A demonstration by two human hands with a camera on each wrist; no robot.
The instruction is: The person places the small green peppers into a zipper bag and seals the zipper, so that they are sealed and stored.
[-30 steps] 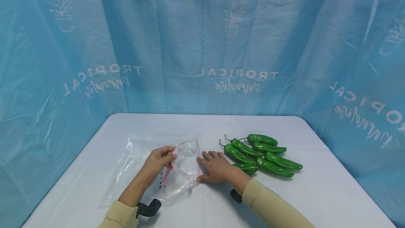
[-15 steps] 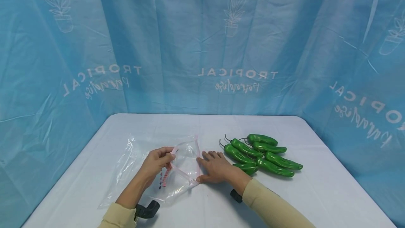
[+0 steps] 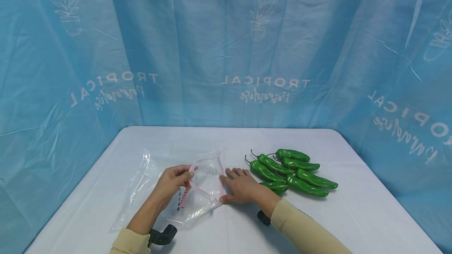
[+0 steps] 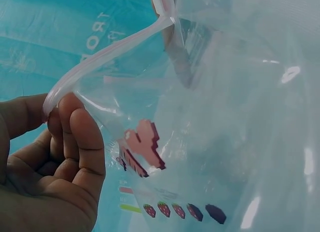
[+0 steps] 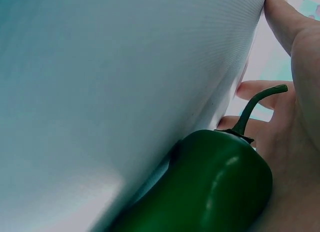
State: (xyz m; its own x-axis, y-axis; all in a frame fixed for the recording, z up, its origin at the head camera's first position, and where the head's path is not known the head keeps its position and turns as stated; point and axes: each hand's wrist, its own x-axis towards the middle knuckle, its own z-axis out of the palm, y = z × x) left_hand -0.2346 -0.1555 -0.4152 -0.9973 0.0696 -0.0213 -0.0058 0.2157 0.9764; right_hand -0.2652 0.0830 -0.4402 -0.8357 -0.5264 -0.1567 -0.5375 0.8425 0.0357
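Observation:
A clear zip bag [image 3: 208,175] with a pinkish rim and small printed figures lies on the white table, its mouth gaping toward the right. My left hand [image 3: 171,183] pinches the upper lip of that mouth between thumb and fingers and holds it raised. In the left wrist view the pink zip strip [image 4: 110,49] runs up from the fingertips, above printed strawberries [image 4: 164,209]. My right hand [image 3: 241,186] lies spread, palm down, its thumb and fingertips at the bag's lower lip. Close to the right wrist is a green pepper [image 5: 215,177] with a curved stem.
Several more long green peppers [image 3: 300,185] lie in a loose group right of the right hand. Blue printed curtains [image 3: 226,50] hang along the back and both sides of the white table [image 3: 356,222].
My left hand has drawn slightly to the left with the bag's upper lip, and the mouth gapes a little wider. The right hand and the peppers have stayed put.

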